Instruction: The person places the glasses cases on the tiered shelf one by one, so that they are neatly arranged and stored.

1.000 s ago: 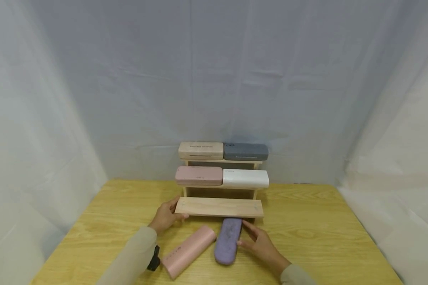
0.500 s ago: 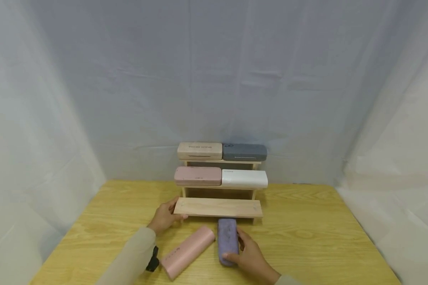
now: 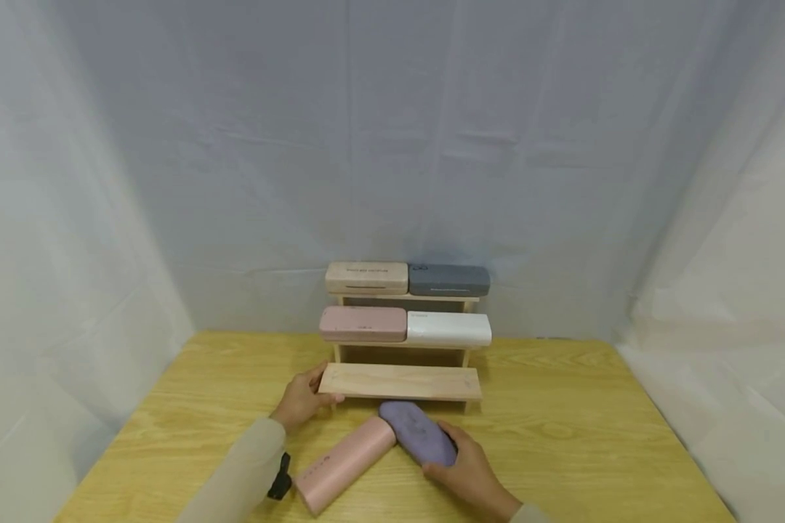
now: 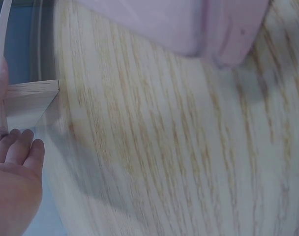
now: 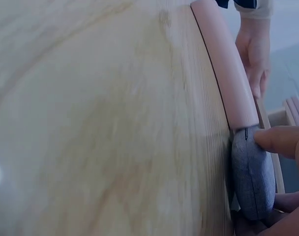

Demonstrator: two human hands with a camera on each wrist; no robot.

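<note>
My left hand [image 3: 301, 401] grips the left end of the lowest board [image 3: 399, 382] of a three-step wooden rack. In the left wrist view its fingers [image 4: 21, 147] curl under the board's end. My right hand [image 3: 469, 472] holds a purple glasses case [image 3: 416, 431] by its near right end, thumb on one side and fingers on the other. The case slants, its far end pointing left toward the rack. A metallic pink glasses case [image 3: 345, 466] lies diagonally on the table between the hands; in the right wrist view its end meets the purple case [image 5: 254, 177].
On the rack's middle step sit a dusty pink case [image 3: 363, 324] and a white case [image 3: 449, 329]. The top step carries a beige case [image 3: 366, 278] and a blue-grey case [image 3: 449, 280]. A pale curtain [image 3: 399, 145] hangs behind the wooden table [image 3: 562, 421].
My right hand has gone from beside the purple glasses case to gripping it. The case has turned, its far end swinging left and its near end right. My left hand stays on the rack.
</note>
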